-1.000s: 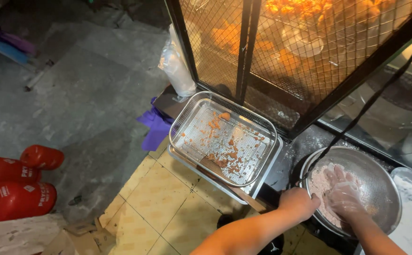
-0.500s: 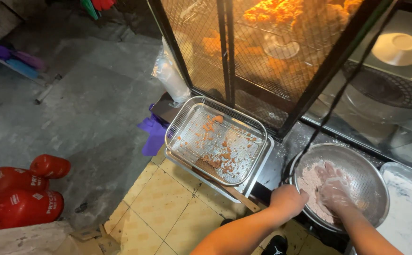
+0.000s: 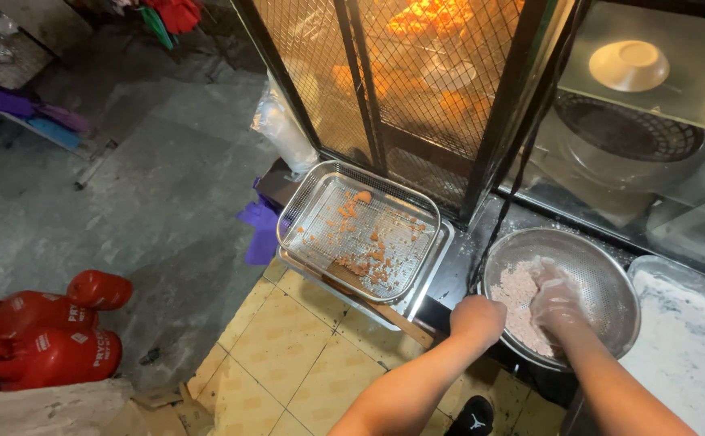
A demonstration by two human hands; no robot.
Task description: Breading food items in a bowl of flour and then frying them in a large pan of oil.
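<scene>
My right hand (image 3: 554,299), in a thin clear glove, is inside the metal bowl (image 3: 603,274), and its fingers are bent down into the pale pink floury mix (image 3: 514,299). My bare left hand (image 3: 478,319) closes on the bowl's near rim. A wire tray (image 3: 358,230) with orange crumbs stands just beside, to the left.
</scene>
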